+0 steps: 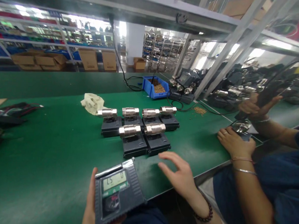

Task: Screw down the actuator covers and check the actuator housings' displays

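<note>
My left hand (90, 195) grips a dark grey valve actuator box (133, 197) with a digital display (114, 181) that faces up. Just to its right, my right hand (178, 172) hovers over the green table with thumb and fingers apart, holding nothing. Beyond both hands stand several similar dark boxes (135, 145), each topped by a silver metal valve body (130, 131). They form two rows, and the nearer row lies close to my right fingertips without visible contact.
A blue bin (155, 87) of small brass-coloured parts sits at the back, with loose ones (199, 110) nearby. A crumpled pale cloth (92, 103) lies left of the valves. At right, a co-worker's hands (234, 142) work on another valve with a dark tool. A metal post (223, 55) rises there.
</note>
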Motion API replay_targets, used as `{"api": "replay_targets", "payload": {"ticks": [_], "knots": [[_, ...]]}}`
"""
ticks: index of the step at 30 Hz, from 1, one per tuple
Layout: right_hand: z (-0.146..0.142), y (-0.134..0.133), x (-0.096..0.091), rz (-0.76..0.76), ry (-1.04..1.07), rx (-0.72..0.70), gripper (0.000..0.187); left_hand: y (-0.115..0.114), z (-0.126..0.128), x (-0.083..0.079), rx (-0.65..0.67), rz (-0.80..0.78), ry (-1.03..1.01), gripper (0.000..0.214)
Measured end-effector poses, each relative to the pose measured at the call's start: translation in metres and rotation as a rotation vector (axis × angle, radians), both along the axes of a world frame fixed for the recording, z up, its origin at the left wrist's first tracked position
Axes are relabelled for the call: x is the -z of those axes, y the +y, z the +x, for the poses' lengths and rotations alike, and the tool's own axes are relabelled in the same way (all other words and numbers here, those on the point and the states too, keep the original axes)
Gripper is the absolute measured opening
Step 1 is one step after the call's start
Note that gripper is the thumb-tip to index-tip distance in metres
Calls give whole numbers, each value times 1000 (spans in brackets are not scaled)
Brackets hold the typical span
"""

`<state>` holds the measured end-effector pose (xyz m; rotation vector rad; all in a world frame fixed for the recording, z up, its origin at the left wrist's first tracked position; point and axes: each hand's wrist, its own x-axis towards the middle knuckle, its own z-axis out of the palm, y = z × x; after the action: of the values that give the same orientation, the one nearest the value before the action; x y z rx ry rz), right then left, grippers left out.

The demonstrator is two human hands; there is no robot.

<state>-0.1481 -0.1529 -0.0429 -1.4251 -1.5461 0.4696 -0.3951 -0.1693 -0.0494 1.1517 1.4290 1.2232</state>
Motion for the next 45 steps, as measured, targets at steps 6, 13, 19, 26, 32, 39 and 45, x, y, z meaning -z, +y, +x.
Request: {"api": "replay_targets", "payload": {"ticks": [6,13,19,26,32,39,45], "knots": [[14,45,10,74,-388,113,54,18,-23,0,-166,60,262,120],[7,16,13,53,-644,106,61,18,-29,8,-107,95,219,125],[2,-56,10,49,-800,86,57,20,-31,10,-98,100,229,125],[20,-82,37,265,-750,29,56,20,-25,5,-41,180,147,120],[39,-69,17,236,-548,-130,35,19,-22,3,-40,192,104,121],[26,-44,-18,-136,-30,33,44,18,-24,4,-35,171,88,123],[2,-30,-33,-425,492,4,52,16,-37,12,-38,157,152,123]]}}
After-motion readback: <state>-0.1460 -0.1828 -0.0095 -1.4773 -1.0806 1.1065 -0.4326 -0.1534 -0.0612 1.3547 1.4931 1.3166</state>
